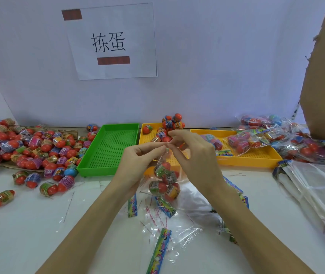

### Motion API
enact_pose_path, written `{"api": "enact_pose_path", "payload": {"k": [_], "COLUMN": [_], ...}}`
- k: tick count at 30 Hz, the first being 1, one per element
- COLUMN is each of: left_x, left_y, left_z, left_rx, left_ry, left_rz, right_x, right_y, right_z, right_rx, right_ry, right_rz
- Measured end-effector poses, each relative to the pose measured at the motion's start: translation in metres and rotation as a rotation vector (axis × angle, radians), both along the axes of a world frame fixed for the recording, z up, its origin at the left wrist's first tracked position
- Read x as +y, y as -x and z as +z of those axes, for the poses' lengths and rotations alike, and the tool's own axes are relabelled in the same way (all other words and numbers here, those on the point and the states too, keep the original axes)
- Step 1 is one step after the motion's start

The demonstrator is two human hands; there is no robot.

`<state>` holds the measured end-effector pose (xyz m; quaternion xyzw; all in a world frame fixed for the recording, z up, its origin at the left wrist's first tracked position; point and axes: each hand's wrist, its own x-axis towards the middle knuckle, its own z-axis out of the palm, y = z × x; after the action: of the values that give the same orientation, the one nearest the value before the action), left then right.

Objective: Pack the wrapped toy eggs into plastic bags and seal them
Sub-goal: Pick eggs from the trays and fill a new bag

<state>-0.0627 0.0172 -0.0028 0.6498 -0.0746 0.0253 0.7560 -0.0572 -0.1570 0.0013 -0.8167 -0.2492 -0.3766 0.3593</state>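
**Sealing the hanging bag at its mouth**

Loose strips [158, 252] and empty film are lying nearest on the table [19, 234]. Above them, the left hand [138, 161] and right hand [195, 153] are both pinching the top of the bag [164, 182], fingertips meeting; it is hanging between them with several eggs inside. The film is looking thin and slippery and the load light but swinging, so the mouth edge seems the best hold. Farther back are standing the green tray [108, 149] and yellow tray [246, 161].
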Motion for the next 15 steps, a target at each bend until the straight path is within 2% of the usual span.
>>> {"api": "enact_pose_path", "payload": {"k": [2,15], "left_x": [-0.0005,0.0014], "left_y": [0.0000,-0.0010], "left_z": [0.0000,-0.0013], "left_rx": [-0.006,-0.024], "left_ry": [0.021,-0.054], "left_rz": [-0.001,-0.007], "right_x": [-0.0011,0.0006], "right_y": [0.0001,-0.0043], "right_z": [0.0002,-0.0043], "right_rx": [0.032,0.078], "right_ry": [-0.048,-0.024], "right_rz": [0.021,-0.014]}}
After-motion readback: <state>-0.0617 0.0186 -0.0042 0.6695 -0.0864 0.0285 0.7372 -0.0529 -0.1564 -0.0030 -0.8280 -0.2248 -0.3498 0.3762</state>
